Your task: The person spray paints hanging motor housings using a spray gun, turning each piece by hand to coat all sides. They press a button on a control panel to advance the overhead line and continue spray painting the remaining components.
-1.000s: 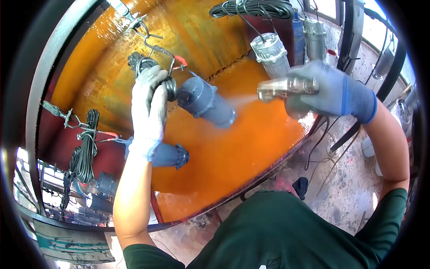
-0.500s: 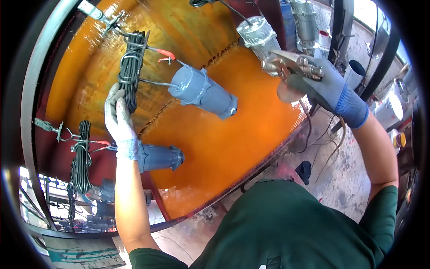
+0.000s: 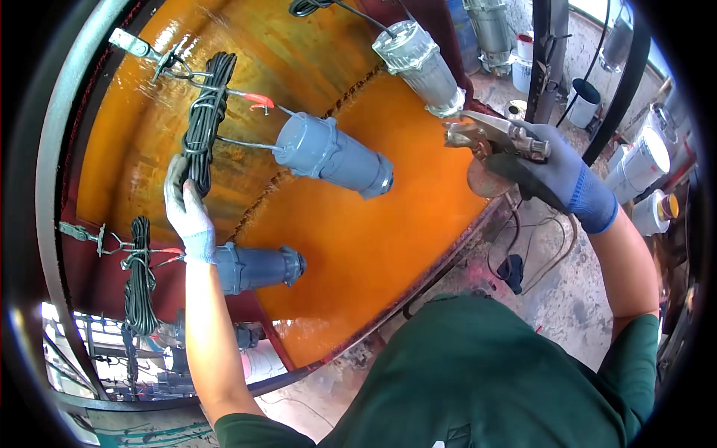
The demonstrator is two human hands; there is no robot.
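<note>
My left hand (image 3: 188, 213), in a pale work glove, is closed on the lower end of a coiled black cable (image 3: 205, 119). That coil hangs from a hook, with a red-handled clip (image 3: 259, 100) next to it. A blue-grey cylindrical pump (image 3: 328, 155) is suspended to its right, tilted, connected by a thin cable. My right hand (image 3: 556, 168), also gloved, grips a metal spray gun (image 3: 499, 136) whose nozzle faces left, toward the pump. The trigger fingers are partly hidden. Beyond the gun hangs a bare silver pump (image 3: 422, 66).
An orange-coated booth (image 3: 381, 254) with a wet-looking surface lies behind the hanging pumps. Another blue-grey pump (image 3: 258, 269) and cable coil (image 3: 139, 276) hang nearer, at left. Paint buckets (image 3: 641, 164) stand at right, and hoses (image 3: 560, 246) trail by the floor.
The view has shifted slightly, so the pumps appear farther left. The spray gun now shows below and right of the silver pump, no longer overlapping it. Both hands keep their holds.
</note>
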